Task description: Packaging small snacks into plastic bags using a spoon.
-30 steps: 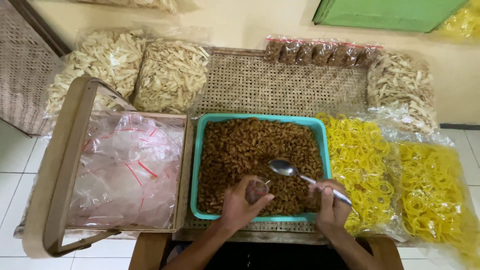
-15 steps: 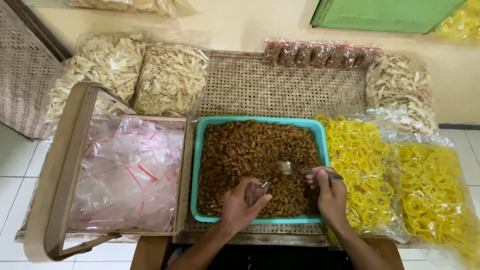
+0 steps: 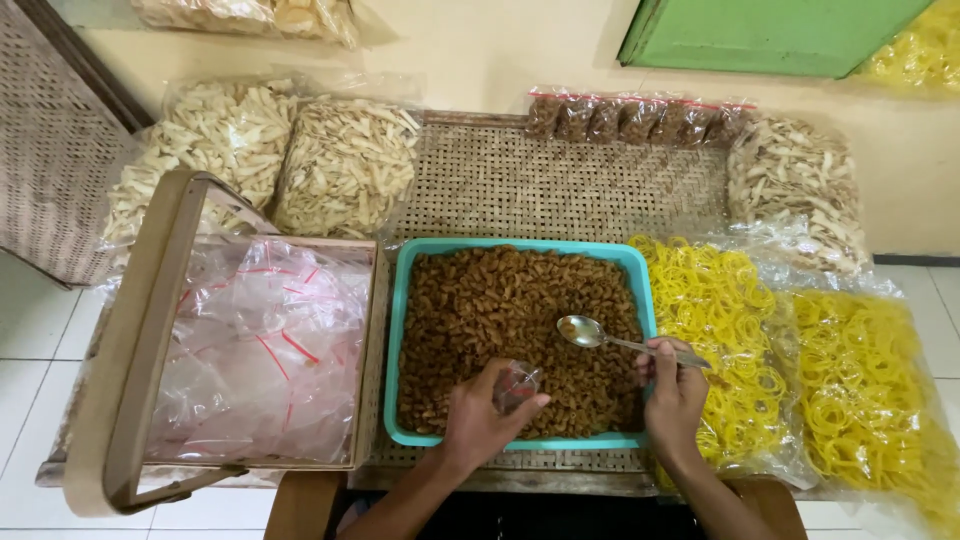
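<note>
empty bags: heap of clear zip bags (image 3: 262, 345) in wooden basket (image 3: 135, 330) far left, plenty unfilled
left hand (image 3: 482, 420): grip clamped on small clear bag (image 3: 517, 383), held open over teal tray (image 3: 520, 445), looks barely filled
brown snack (image 3: 515, 320): tray loaded
spoon (image 3: 590, 333): heaped, pinched in right hand (image 3: 675, 385)
done so far: row of sealed packets (image 3: 640, 118) at back

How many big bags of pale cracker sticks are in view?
4: two side by side behind the wooden basket, one at the right by the wall, one cut off at the top edge. More may lie out of frame.
</note>
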